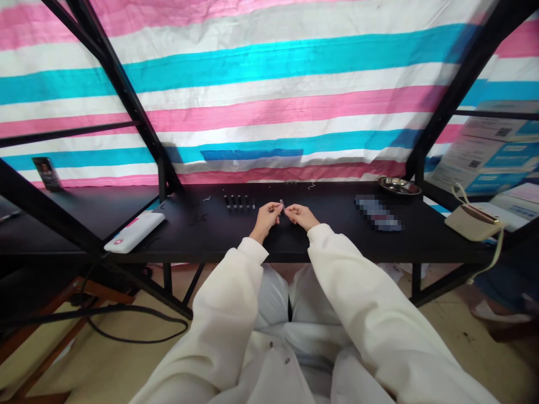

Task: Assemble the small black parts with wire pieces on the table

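Over the black table (202, 235), my left hand (268, 216) and my right hand (301, 215) meet in front of me, fingertips pinched together. Between them is a small, slim, greyish tube-like piece (282, 203), its kind too small to make out. Both hands seem to grip it, the left from one side and the right from the other. Just left of my left hand stands a row of several short dark cylinders (236, 202) with pale tops. A thinner, clearer small piece (253, 203) ends that row nearest the hand.
White scraps (311, 184) lie along the back edge. A white box-shaped device (135, 232) is at the left, a blurred-out item (378, 213) at the right. Behind that sit a metal dish (399, 186) and a cream purse (474, 221). Black frame posts (126, 84) flank the striped sheet (295, 67).
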`<state>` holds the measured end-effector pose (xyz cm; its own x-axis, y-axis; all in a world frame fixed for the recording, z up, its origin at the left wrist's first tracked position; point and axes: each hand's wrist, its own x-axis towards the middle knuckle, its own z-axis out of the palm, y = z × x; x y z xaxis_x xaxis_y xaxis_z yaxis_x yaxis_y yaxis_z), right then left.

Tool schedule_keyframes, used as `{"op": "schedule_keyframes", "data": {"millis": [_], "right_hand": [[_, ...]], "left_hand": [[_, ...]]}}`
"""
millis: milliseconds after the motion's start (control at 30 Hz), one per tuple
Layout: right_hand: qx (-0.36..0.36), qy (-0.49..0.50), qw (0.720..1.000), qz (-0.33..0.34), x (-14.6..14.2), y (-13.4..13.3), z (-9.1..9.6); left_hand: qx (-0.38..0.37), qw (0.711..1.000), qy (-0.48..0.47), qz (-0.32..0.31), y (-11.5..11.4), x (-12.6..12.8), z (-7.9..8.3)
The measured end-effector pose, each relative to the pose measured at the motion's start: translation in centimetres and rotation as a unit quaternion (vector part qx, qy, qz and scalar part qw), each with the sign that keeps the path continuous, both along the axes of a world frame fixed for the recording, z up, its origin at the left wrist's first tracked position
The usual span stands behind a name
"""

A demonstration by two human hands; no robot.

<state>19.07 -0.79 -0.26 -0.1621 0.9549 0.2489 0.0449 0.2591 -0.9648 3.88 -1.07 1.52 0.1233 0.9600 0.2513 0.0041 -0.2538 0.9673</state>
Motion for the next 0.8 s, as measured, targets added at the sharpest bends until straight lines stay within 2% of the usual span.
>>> {"op": "schedule_keyframes", "data": {"millis": [267,567,667,800], "right_hand": [[-0.031,-0.053,0.998,0.016,-0.2,-0.8,0.8],[-0.010,-0.081,0.996,0.041,-0.4,-1.2,1.2],[-0.006,-0.086,0.996,0.037,-0.5,-1.2,1.1],[0.000,-0.083,0.996,0.026,-0.5,-0.9,0.9]], "left_hand": [[-0.014,0.999,0.022,-0.023,0.0,-0.1,-0.2],[-0.019,0.999,0.009,-0.046,-0.3,0.1,0.2],[-0.026,0.999,0.013,-0.021,-0.3,0.1,0.2],[0.015,0.995,0.073,0.072,-0.2,-0.1,-0.1]]}}
